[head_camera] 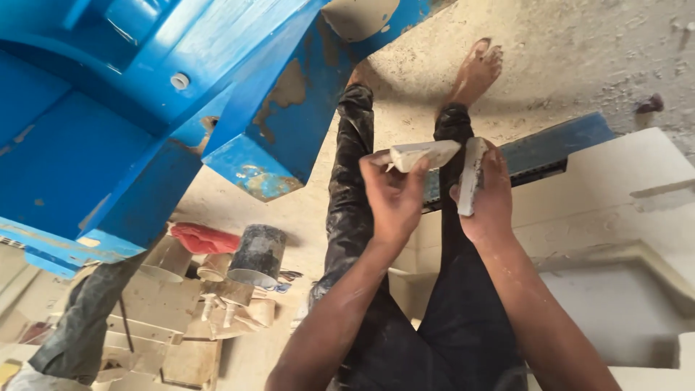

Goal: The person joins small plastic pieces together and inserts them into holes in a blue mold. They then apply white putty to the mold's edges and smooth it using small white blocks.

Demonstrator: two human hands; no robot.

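White plaster piece (pixel 423 154): held in my left hand (pixel 391 199), fingers closed around its near end, at 12 o'clock from my lap. A second pale slab (pixel 471 176) stands on edge in my right hand (pixel 491 203), grip closed on it, just beside the first at 3 o'clock, not touching. Below: my dark trousers (pixel 449 318) and bare foot (pixel 476 70). At 9 o'clock, a blue mould (pixel 145 108); at 7 o'clock, a dusty black cup (pixel 257 255).

Blue machine body (pixel 108 108): painted, chipped. Black trousers (pixel 347 188): cloth, dust-smeared. Pale blocks (pixel 423 153): matt, chalky. Floor (pixel 579 58): gritty.
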